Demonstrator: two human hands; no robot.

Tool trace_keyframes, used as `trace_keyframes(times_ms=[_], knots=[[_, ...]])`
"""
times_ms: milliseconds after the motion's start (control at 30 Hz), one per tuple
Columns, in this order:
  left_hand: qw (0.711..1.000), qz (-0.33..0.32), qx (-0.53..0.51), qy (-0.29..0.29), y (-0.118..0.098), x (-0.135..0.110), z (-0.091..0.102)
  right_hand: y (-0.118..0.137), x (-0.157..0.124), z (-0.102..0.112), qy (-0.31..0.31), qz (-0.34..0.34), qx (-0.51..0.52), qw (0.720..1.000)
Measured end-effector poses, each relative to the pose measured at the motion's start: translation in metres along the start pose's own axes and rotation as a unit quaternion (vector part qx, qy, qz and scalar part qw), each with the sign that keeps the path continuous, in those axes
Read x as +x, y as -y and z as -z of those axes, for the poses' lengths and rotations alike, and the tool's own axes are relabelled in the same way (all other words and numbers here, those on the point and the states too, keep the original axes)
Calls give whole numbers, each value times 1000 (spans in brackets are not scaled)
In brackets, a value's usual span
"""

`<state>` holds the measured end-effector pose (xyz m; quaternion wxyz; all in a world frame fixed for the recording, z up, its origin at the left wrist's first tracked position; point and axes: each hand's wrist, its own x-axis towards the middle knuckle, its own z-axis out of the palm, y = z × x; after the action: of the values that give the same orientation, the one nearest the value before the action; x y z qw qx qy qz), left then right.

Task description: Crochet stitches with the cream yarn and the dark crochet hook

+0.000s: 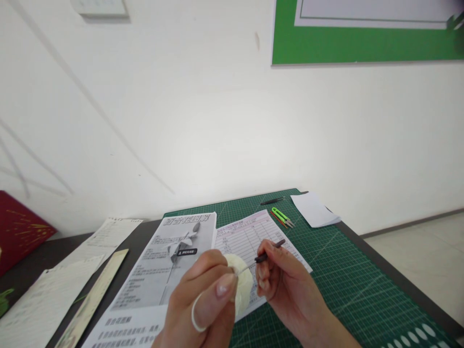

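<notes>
My left hand (205, 299) is closed in a pinch, thumb against the fingers, at the tip of a thin metal shaft. A pale loop (195, 314), apparently yarn, circles one of its fingers; the small piece in the pinch is mostly hidden. In my right hand (284, 282) is a crochet hook (266, 253) with a dark handle, held like a pen and pointing left. Its tip runs into the left fingertips and cannot be made out. Behind the left hand, partly covered, a pale yellow ball of yarn (244, 285) rests over a printed form (250, 232).
A green cutting mat (337, 270) covers much of the dark table. Left lie a flower instruction sheet (145, 285), a ruler (96, 295) and handwritten papers (50, 295). Farther back are green thread snips (281, 216), black tweezers (271, 201) and white paper (313, 209), before a white wall.
</notes>
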<state>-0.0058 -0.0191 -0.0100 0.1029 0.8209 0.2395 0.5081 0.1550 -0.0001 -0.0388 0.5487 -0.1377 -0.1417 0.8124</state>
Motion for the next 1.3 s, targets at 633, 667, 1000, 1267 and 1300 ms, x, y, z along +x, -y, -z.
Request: trace_keyframes(times_ms=[633, 667, 1000, 1267, 1300], knots=[[964, -62, 202, -165, -12, 1, -14, 7, -7, -4, 27, 59, -53, 996], [961, -54, 214, -168, -9, -1, -15, 7, -8, -4, 25, 59, -53, 997], [964, -62, 218, -138, 14, -25, -12, 7, -6, -5, 4, 93, -71, 993], [947, -86, 249, -186, 1, -13, -21, 10, -16, -11, -13, 161, -123, 979], [946, -84, 250, -189, 0, -12, -22, 10, -17, -11, -11, 166, -135, 977]])
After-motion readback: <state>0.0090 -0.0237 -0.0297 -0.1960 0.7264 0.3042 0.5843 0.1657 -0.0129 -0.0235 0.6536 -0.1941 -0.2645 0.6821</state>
